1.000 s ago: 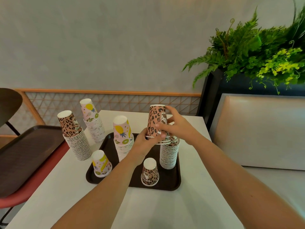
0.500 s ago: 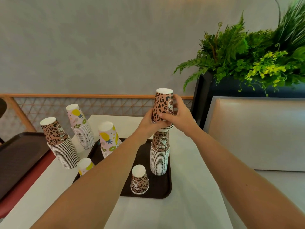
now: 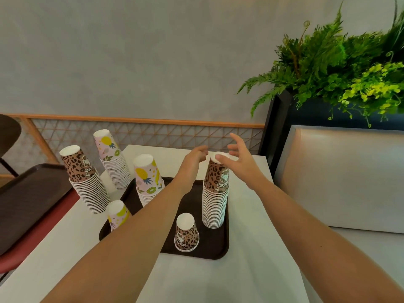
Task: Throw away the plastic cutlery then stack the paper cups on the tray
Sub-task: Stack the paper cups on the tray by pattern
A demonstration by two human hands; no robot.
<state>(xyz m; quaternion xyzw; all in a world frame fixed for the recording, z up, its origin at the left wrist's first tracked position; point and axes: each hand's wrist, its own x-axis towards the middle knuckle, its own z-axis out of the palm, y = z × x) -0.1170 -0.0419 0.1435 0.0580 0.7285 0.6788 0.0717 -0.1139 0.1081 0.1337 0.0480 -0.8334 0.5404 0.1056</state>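
A dark brown tray [image 3: 209, 248] lies on the white table. On its right side stands a tall stack of upside-down leopard-print cups [image 3: 215, 193]. My right hand [image 3: 240, 162] hovers over its top with fingers spread, thumb touching the top cup's base. My left hand [image 3: 194, 162] is just left of the stack top, fingers loosely apart, holding nothing. A short leopard stack [image 3: 187, 234] stands at the tray's front. A pineapple-print stack [image 3: 147, 178] and a short pineapple stack [image 3: 118, 214] are on the tray's left, partly behind my left arm.
Off the tray, on the table's left, stand a tall leopard stack [image 3: 85, 180] and a tall pineapple stack [image 3: 112, 158]. A second dark tray [image 3: 26, 200] rests on a red chair at left. A planter with ferns [image 3: 341, 68] and a padded bench [image 3: 341, 178] are at right.
The leopard cups held in both hands came down onto the tall stack. Both hands have let go and opened above it.
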